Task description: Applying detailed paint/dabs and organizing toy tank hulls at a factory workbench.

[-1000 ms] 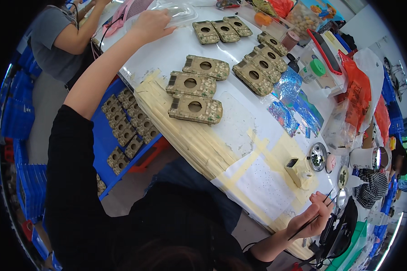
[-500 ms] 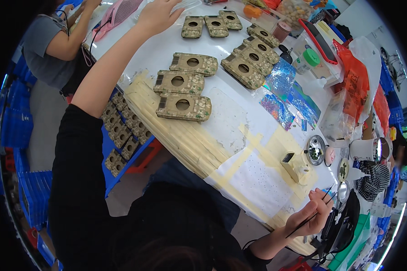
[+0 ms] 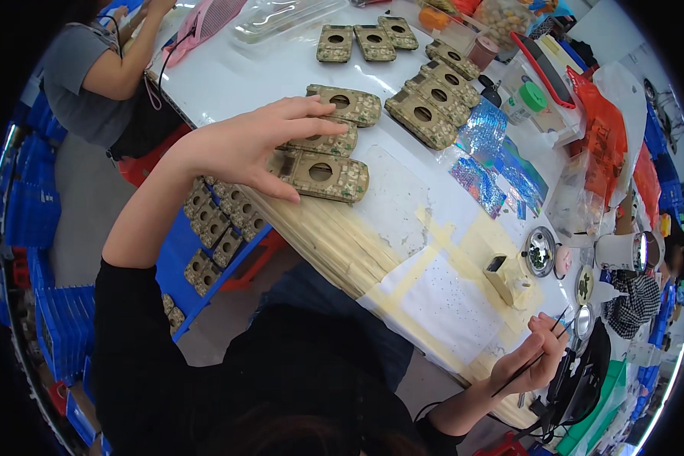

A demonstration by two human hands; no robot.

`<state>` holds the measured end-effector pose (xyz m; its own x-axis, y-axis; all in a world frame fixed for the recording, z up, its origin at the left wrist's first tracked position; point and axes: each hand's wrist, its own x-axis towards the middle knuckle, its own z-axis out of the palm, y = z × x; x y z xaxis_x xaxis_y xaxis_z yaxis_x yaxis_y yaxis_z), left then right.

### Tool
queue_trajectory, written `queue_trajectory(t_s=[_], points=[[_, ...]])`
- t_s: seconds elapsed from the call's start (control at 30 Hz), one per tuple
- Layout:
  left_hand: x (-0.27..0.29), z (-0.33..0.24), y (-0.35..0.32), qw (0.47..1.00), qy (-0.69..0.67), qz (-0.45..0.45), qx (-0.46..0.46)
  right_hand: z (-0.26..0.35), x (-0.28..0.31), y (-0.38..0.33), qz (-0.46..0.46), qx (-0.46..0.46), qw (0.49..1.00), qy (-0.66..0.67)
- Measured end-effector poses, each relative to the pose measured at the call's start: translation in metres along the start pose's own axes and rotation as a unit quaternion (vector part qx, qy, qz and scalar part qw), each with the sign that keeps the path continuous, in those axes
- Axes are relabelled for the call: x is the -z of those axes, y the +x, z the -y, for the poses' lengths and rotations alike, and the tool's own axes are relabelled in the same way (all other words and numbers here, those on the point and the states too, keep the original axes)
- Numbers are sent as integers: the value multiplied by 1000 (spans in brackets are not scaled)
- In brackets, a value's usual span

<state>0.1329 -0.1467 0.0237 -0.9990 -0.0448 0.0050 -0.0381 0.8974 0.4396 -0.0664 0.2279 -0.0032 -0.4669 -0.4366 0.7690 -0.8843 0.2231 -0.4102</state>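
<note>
Fingers spread, my left hand (image 3: pixel 254 144) is over the left ends of three camouflage toy tank hulls, each with a round hole on top. Its thumb lies by the nearest hull (image 3: pixel 330 176); its fingers reach across the middle hull (image 3: pixel 334 139) toward the far hull (image 3: pixel 357 106). Whether it touches them I cannot tell. At the lower right, my right hand (image 3: pixel 533 357) is closed round slim black tweezers (image 3: pixel 517 373), their two tips pointing up and away. Close to that hand is a small cream block (image 3: pixel 509 283) with a dark opening.
More hulls stand at the back (image 3: pixel 374 43) and back right (image 3: pixel 422 121). Shiny foil sheets (image 3: pixel 482 137), a metal dish (image 3: pixel 539 251) and red plastic bags (image 3: pixel 604 144) line the right side. A blue tray (image 3: pixel 205 292) of hulls is below the table's left edge. Another person (image 3: pixel 83 83) sits at far left.
My left hand has come back from the far side of the table to the three hulls. My right hand keeps its hold on the tweezers. The view has shifted slightly.
</note>
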Motion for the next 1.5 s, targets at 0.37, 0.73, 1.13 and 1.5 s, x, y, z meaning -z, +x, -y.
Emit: queue_trajectory(t_s=[0.37, 0.73, 1.13, 1.5], points=[[58, 41, 34, 996, 44, -51, 66, -1, 0, 3, 8, 4, 1000, 7], [78, 186, 276, 887, 350, -139, 268, -3, 2, 6, -9, -43, 999, -26], [75, 287, 304, 868, 365, -249, 225, 0, 4, 5, -27, -44, 998, -39], [112, 48, 87, 935, 6, -242, 259, 6, 4, -1, -72, 27, 995, -63]])
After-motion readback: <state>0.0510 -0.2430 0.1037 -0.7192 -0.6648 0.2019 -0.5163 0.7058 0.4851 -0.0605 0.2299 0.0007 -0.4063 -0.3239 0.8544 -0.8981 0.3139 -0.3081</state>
